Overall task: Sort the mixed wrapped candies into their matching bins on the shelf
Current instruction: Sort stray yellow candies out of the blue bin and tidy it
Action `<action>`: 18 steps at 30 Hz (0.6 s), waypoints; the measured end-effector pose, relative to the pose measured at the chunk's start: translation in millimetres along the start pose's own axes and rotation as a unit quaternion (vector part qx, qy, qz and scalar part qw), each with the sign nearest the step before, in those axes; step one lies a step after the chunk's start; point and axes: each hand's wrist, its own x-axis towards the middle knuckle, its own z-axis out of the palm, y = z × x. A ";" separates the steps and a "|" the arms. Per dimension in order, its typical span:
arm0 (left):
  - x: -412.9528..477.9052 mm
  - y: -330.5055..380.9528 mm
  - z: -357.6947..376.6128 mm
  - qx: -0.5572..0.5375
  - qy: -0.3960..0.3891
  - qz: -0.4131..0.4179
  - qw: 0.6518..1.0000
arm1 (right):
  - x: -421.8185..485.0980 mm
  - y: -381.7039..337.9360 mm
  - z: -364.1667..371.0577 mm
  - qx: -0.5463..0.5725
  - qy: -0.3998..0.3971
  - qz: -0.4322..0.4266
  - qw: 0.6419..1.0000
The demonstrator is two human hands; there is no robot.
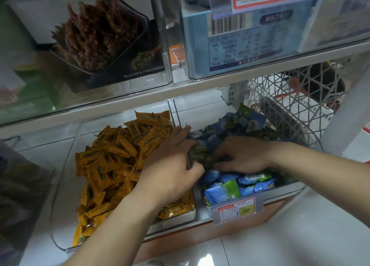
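Two clear bins stand side by side on the lower shelf. The left bin is heaped with orange wrapped candies. The right bin holds a pile of blue and green wrapped candies. My left hand reaches across the divider between the bins, its fingers curled round a dark green wrapper. My right hand lies palm down in the blue and green pile with its fingers curled into the wrappers; whether it grips one is hidden.
A price tag hangs on the right bin's front. A white lattice basket stands behind the right bin. The upper shelf carries clear bins with a snack box and a blue box. A dark bin sits far left.
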 end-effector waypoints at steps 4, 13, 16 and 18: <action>2.0 -0.1 0.8 -0.014 0.003 0.006 1.000 | -8.8 22.8 -33.8 0.023 0.100 0.027 0.994; 1.8 2.0 1.4 -0.012 0.021 0.011 1.000 | 57.9 43.6 -4.2 0.109 0.104 0.252 0.956; 2.9 1.8 1.5 0.014 0.022 0.008 1.000 | 66.0 16.0 1.8 0.100 0.103 0.177 0.974; 3.3 2.5 1.4 0.021 0.017 0.005 1.000 | 59.4 1.0 5.4 0.084 0.115 0.140 0.980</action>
